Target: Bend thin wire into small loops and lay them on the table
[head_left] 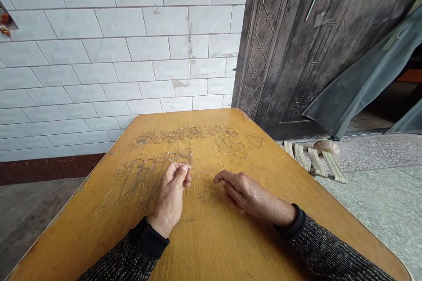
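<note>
You seem to be working a thin wire (201, 171), which spans your hands above the worktop (198, 241). The fingers of your left hand (170, 195) and right hand (245, 191) pinch it. Loops (149, 164) lie beyond. The next move likely calls for light, steady tension.

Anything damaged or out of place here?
A thin, roughly triangular wire lies toward the right of the yellow wooden table, unlike the round wire loops nearby. White rectangular wall tiles behind show grey patches, possibly damage.
</note>
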{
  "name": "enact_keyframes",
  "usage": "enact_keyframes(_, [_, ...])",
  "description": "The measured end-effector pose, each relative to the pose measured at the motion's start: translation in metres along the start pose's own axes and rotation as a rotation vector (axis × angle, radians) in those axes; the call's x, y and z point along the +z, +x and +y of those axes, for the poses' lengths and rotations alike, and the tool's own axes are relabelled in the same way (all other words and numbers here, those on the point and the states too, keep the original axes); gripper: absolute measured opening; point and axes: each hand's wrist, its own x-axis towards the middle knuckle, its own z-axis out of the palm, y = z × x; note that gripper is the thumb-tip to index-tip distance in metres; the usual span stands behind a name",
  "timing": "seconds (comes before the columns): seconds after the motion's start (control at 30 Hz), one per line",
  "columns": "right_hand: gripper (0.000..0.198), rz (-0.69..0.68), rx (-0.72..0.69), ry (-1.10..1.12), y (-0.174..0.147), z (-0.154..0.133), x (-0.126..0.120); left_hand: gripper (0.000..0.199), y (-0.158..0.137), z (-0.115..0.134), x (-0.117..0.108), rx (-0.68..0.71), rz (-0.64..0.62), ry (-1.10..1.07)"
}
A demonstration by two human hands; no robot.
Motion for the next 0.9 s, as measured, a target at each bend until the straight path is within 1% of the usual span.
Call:
enact_keyframes(0.07, [0.024, -0.01, 0.012, 0.026, -0.001, 0.002, -0.002, 0.017, 0.001, 0.0, -0.001, -0.004, 0.017, -0.019])
enact_keyframes(0.2, [0.018, -0.034, -0.007, 0.075, -0.003, 0.006, -0.007, 0.016, 0.004, 0.002, -0.005, -0.015, 0.062, -0.068])
enact_keyframes(0.27, [0.018, -0.036, 0.011, 0.127, -0.003, 0.008, -0.008, 0.016, 0.005, 0.003, -0.006, -0.015, 0.069, -0.075])
enact_keyframes(0.33, [0.018, -0.028, 0.043, 0.222, -0.002, 0.008, -0.008, 0.017, 0.006, 0.003, -0.006, -0.012, 0.07, -0.088])
enact_keyframes(0.47, [0.022, -0.009, 0.067, 0.51, -0.001, 0.007, -0.007, 0.02, 0.007, 0.005, -0.004, -0.03, 0.081, -0.135])
enact_keyframes(0.57, [0.026, -0.031, 0.075, 0.606, -0.001, 0.009, -0.007, 0.021, 0.008, 0.006, -0.003, -0.039, 0.084, -0.158])
enact_keyframes(0.67, [0.028, -0.086, 0.082, 0.539, -0.001, 0.012, -0.01, 0.019, 0.008, 0.005, -0.005, -0.03, 0.035, -0.124])
enact_keyframes(0.77, [0.029, -0.134, 0.016, 0.405, -0.001, 0.014, -0.017, 0.018, 0.007, 0.005, -0.005, 0.007, -0.054, 0.015])
enact_keyframes(0.83, [0.029, -0.114, 0.004, 0.386, -0.001, 0.014, -0.018, 0.019, 0.004, 0.006, -0.003, 0.031, -0.119, 0.135])
enact_keyframes(0.9, [0.029, -0.067, 0.042, 0.444, 0.001, 0.013, -0.015, 0.019, 0.0, 0.007, 0.0, 0.036, -0.204, 0.23])
